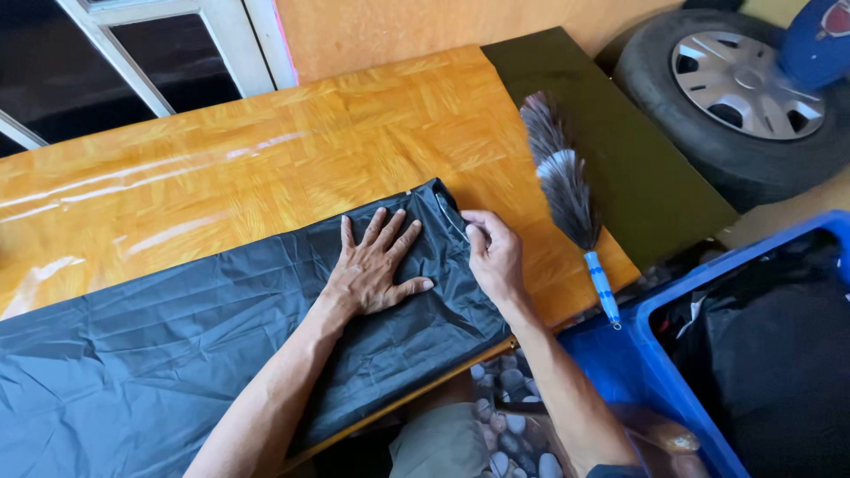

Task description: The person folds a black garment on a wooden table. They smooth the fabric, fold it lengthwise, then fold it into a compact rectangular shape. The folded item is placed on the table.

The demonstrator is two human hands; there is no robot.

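Fingers of the left hand are spread wide and press flat on the dark grey cloth, which lies along the near side of the wooden table. Just beside it, the right hand pinches the end edge of the cloth between thumb and fingertips, near a thin pale cord. To the right, a grey feather duster with a blue handle lies over the table edge. A blue crate with dark fabric stands lower right. Farther away, a car tyre leans at the wall.
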